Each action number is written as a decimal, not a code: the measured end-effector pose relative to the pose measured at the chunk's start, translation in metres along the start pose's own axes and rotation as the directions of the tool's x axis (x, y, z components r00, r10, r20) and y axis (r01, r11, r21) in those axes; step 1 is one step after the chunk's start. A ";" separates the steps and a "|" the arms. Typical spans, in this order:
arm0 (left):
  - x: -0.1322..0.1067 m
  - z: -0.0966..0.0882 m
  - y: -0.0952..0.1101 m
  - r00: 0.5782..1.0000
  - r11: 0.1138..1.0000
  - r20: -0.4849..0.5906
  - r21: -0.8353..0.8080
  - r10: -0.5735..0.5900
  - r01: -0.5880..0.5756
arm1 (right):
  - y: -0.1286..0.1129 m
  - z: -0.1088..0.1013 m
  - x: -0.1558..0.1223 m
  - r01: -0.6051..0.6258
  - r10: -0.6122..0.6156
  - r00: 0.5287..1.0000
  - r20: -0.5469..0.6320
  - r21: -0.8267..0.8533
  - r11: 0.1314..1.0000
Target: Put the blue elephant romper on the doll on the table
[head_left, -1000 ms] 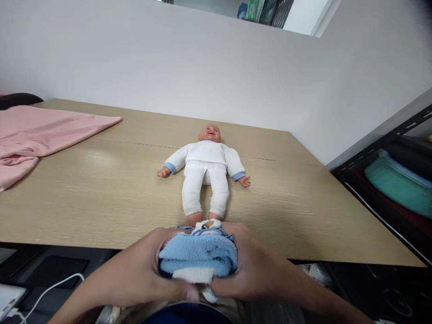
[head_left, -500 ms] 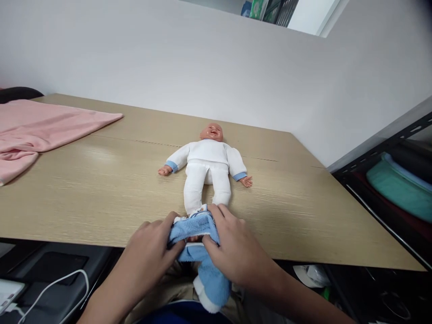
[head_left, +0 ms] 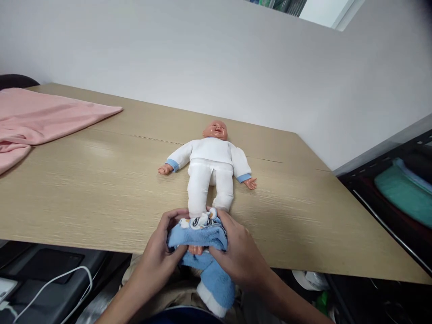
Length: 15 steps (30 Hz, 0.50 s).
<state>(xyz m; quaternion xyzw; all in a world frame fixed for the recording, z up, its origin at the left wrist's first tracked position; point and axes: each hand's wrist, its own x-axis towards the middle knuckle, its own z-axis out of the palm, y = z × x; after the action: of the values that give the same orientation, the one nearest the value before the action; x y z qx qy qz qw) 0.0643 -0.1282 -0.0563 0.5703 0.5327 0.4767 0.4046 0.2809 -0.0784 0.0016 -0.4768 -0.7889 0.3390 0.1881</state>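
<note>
A baby doll (head_left: 209, 169) in a white suit with blue cuffs lies on its back on the wooden table (head_left: 101, 180), head away from me. At its feet I hold a small blue fleece garment (head_left: 202, 243) with a white cuff and a printed patch. My left hand (head_left: 162, 252) is closed on the garment's left side and my right hand (head_left: 236, 252) grips its right side. The garment's opening is around the doll's feet; a bare foot shows under the bunched fabric. One blue leg hangs below the table edge.
A pink cloth (head_left: 40, 121) lies at the table's far left. A white wall stands behind the table. A dark shelf with a teal item (head_left: 401, 193) is at the right. A white cable (head_left: 57, 279) and dark equipment sit below the table's front edge at left.
Both hands have carried the blue garment from my lap up to the doll's feet and over them. My view has shifted forward slightly.
</note>
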 end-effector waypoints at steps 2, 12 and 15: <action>0.002 -0.001 -0.003 0.999 0.999 -0.005 0.004 0.053 -0.053 | 0.005 0.004 0.002 0.034 -0.033 0.998 -0.052 0.021 0.999; 0.027 -0.026 -0.006 0.905 0.846 0.202 0.326 0.374 -0.422 | 0.023 0.009 0.004 0.311 -0.372 0.893 -0.254 -0.250 0.917; 0.038 -0.034 0.008 0.915 0.837 0.206 0.371 0.348 -0.402 | 0.019 -0.006 0.014 0.339 -0.412 0.878 -0.245 -0.289 0.895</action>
<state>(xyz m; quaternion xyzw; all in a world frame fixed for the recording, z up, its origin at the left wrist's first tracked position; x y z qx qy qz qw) 0.0325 -0.0928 -0.0369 0.7647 0.4702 0.3875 0.2096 0.2895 -0.0580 -0.0080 -0.3783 -0.8637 0.1225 0.3097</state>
